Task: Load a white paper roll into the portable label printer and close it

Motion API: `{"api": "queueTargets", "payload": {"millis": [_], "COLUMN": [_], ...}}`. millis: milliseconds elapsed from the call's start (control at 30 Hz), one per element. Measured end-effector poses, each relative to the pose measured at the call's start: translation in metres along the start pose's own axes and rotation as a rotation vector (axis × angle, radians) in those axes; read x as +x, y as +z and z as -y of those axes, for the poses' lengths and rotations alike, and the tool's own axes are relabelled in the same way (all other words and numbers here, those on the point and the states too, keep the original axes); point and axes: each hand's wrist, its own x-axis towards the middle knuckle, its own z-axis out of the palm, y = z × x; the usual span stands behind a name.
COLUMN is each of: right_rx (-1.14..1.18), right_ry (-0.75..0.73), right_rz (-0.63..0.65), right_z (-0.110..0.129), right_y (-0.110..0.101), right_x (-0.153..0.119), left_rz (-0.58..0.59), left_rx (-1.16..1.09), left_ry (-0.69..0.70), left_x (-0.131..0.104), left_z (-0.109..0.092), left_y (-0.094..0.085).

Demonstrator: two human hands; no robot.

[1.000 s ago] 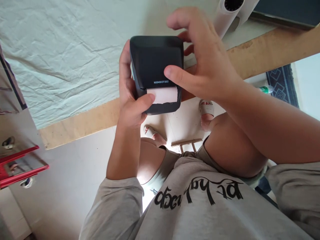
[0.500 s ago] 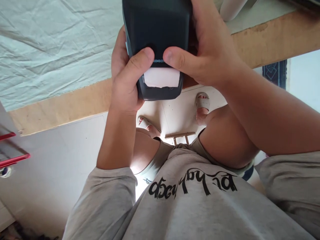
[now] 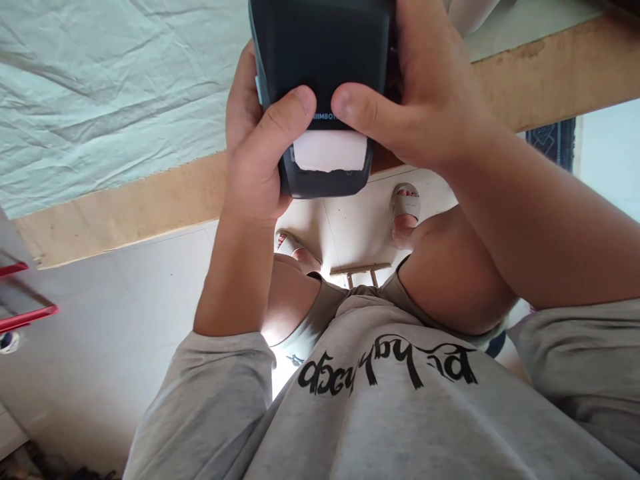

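Note:
A black label printer (image 3: 325, 53) with "NIIMBOT" lettering is held up between both hands, over the table's front edge. White label paper (image 3: 330, 151) with a ragged lower edge sticks out of its slot. My left hand (image 3: 260, 140) grips the printer's left side, thumb on the front beside the lettering. My right hand (image 3: 425, 100) clasps the right side, its thumb pressed close to the lettering from that side. The fingers behind the printer are mostly hidden, and its top runs out of the frame.
A wrinkled pale green cloth (image 3: 110, 87) covers the table, whose bare wooden edge (image 3: 130, 195) runs across in front of me. A white rounded object (image 3: 471, 15) stands at the upper right. Red-edged shelving (image 3: 30, 319) is at the far left. Below are my legs and sandals (image 3: 406, 201).
The printer and both hands have shifted slightly right and a little upward in view. The grip of both hands is the same.

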Motion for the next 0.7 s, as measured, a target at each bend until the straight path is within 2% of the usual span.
{"api": "queueTargets", "payload": {"millis": [167, 267, 367, 433, 500, 600, 700], "right_rx": [-0.014, 0.061, 0.214, 0.293, 0.318, 0.27, 0.131], "right_ry": [0.072, -0.004, -0.142, -0.158, -0.139, -0.142, -0.141], "right_rz": [0.073, 0.092, 0.239, 0.338, 0.369, 0.315, 0.156], "right_z": [0.011, 0.01, 0.01, 0.012, 0.014, 0.011, 0.006], "right_y": [-0.007, -0.005, 0.009, 0.021, 0.029, 0.027, 0.01], "right_x": [-0.007, -0.007, -0.005, -0.003, -0.002, -0.001, -0.002], "left_rz": [0.054, 0.048, 0.061, 0.057, 0.043, 0.036, -0.031], "left_rx": [-0.013, -0.005, -0.033, -0.046, -0.052, -0.08, -0.121], "left_ry": [0.005, 0.004, 0.014, 0.019, 0.026, 0.044, 0.017], "left_x": [-0.002, -0.002, -0.003, -0.003, -0.003, -0.003, 0.0], "left_z": [0.001, -0.001, -0.001, -0.001, 0.001, 0.0, -0.006], "left_y": [-0.001, 0.0, 0.0, 0.0, 0.001, 0.007, 0.018]}}
